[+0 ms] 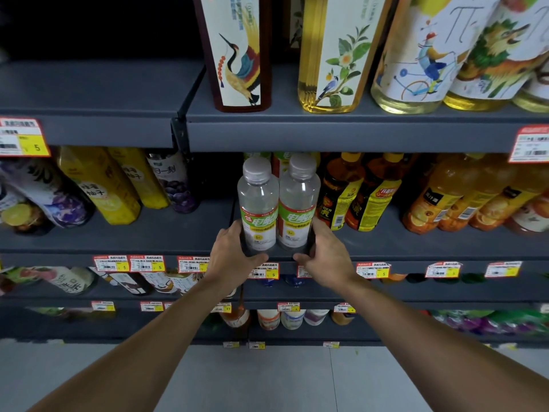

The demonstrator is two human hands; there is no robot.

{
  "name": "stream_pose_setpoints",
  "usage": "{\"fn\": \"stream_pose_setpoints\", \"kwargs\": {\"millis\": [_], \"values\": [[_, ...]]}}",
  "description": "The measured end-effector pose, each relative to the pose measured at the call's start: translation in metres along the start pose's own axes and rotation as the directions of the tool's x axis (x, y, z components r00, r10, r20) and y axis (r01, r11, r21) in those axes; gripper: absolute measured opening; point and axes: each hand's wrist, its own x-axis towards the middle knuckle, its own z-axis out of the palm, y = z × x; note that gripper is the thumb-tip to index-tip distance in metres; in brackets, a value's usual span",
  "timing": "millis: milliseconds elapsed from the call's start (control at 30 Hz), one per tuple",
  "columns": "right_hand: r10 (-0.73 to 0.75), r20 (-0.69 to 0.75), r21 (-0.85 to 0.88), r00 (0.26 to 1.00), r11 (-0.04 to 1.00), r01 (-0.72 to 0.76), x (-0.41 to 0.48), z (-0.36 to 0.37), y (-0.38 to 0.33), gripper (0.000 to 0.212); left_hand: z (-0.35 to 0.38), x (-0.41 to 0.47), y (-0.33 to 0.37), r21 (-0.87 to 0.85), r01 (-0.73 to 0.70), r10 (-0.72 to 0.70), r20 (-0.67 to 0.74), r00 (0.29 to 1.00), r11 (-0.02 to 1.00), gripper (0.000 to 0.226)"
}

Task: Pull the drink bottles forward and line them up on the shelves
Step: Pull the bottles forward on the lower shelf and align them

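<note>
Two clear drink bottles with grey caps and green-and-white labels stand side by side at the front edge of the middle shelf (416, 248). My left hand (230, 257) grips the base of the left clear bottle (258, 203), thumb across its front. My right hand (326, 257) grips the base of the right clear bottle (298, 200) from the right side. More bottles of the same kind show behind them, mostly hidden.
Yellow and purple bottles (98, 185) stand at the left of the same shelf, dark bottles with yellow labels (356, 197) and orange juice bottles (463, 197) at the right. Tall tea bottles (332, 52) fill the upper shelf. Lower shelves hold more drinks behind price tags (145, 263).
</note>
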Motion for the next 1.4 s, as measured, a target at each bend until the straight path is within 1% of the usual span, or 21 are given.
{"fn": "stream_pose_setpoints", "kwargs": {"millis": [200, 367, 633, 800, 1000, 1200, 1400], "values": [[-0.017, 0.042, 0.004, 0.999, 1.0, 0.017, 0.0051, -0.0039, 0.0005, 0.086, 0.0005, 0.0043, -0.0007, -0.003, 0.007, -0.007, 0.053, 0.999, 1.0, 0.063], [0.017, 0.03, 0.035, 0.999, 0.999, -0.019, 0.0047, -0.0027, 0.0018, 0.072, -0.0026, 0.0063, 0.0013, -0.019, 0.019, -0.017, 0.063, 0.998, 1.0, 0.063], [0.029, 0.023, 0.05, 0.999, 0.998, -0.03, 0.0024, -0.0012, 0.003, 0.072, -0.0036, 0.0055, 0.0046, -0.042, 0.029, -0.026, 0.08, 0.996, 0.999, 0.063], [0.039, 0.041, 0.035, 0.998, 0.999, -0.04, 0.0034, -0.004, -0.0006, 0.078, -0.0057, 0.0064, 0.0062, -0.048, 0.027, -0.022, 0.096, 0.995, 0.998, 0.064], [0.035, 0.049, 0.022, 0.998, 0.999, -0.036, 0.0054, -0.0038, 0.0002, 0.065, -0.0042, 0.0064, 0.0046, -0.04, 0.021, -0.017, 0.087, 0.996, 0.999, 0.063], [0.037, 0.057, 0.037, 0.998, 0.999, -0.039, 0.0043, -0.0058, 0.0008, 0.064, -0.0045, 0.0071, 0.0043, -0.033, 0.021, -0.018, 0.093, 0.996, 0.999, 0.061], [0.069, 0.066, 0.052, 0.995, 0.996, -0.073, 0.0045, -0.0076, -0.0023, 0.066, -0.0072, 0.0098, 0.0041, -0.04, 0.047, -0.041, 0.133, 0.99, 0.998, 0.064]]}}
